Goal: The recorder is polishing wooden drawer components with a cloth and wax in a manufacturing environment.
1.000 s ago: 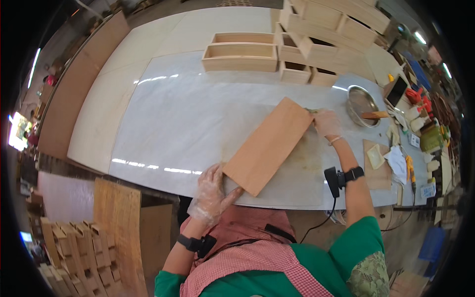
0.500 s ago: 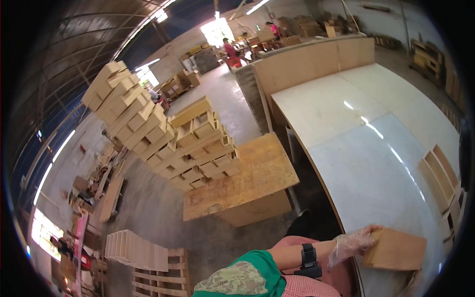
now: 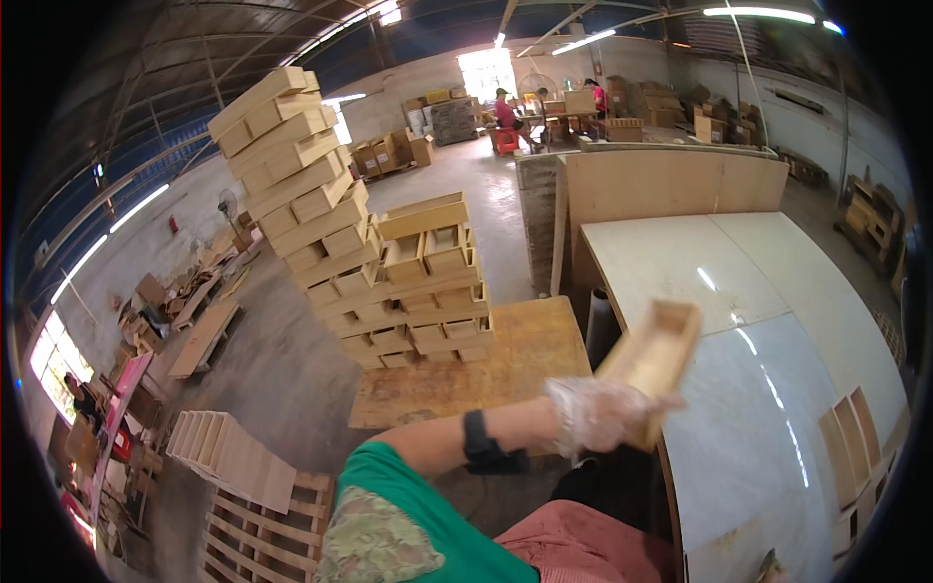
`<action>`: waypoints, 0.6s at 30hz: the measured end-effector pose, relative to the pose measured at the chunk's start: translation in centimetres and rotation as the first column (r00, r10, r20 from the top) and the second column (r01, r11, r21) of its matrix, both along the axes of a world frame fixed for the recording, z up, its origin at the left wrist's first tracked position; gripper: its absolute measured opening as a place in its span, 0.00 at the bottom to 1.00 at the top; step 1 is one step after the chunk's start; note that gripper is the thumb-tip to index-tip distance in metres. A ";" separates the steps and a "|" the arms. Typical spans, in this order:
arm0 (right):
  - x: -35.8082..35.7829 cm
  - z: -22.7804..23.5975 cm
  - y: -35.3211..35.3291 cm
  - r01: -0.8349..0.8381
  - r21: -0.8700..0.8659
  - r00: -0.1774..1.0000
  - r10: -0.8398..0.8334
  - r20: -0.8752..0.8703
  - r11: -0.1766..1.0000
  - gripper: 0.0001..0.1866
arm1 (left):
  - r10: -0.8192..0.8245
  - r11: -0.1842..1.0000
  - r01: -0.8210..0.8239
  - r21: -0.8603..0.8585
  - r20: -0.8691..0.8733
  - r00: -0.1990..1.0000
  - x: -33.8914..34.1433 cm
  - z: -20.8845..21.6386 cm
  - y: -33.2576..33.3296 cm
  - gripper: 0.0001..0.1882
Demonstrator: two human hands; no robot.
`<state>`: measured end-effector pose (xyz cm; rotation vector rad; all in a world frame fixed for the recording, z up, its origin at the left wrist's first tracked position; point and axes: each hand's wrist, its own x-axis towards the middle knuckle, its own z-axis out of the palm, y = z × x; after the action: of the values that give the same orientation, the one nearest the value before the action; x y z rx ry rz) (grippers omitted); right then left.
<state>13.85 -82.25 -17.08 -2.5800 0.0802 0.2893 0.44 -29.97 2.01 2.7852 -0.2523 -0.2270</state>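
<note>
Left grip [image 3: 604, 413] curled; clasping wooden box [image 3: 651, 361]

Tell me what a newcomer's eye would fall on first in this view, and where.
Probably the tall stack of wooden boxes, left of centre on a brown table, seeming to lean in this wide view. Next, the gloved left hand, right of centre, gripping a blurred open wooden box near the edge of the pale worktable.

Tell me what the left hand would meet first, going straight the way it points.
Past the open wooden box it grips, the left hand would probably meet the grey-topped worktable, or pass above it; depth is unclear.
</note>
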 end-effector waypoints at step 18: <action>0.6 -0.6 7.5 -0.571 -0.267 0.755 0.624 0.200 0.777 0.15 | 0.884 0.388 -0.915 -0.108 0.323 0.337 0.4 3.9 31.4 0.25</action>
<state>14.43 -74.70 -17.67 -2.7371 -0.8904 0.1430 0.84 1.38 5.89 2.5383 1.2947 0.5432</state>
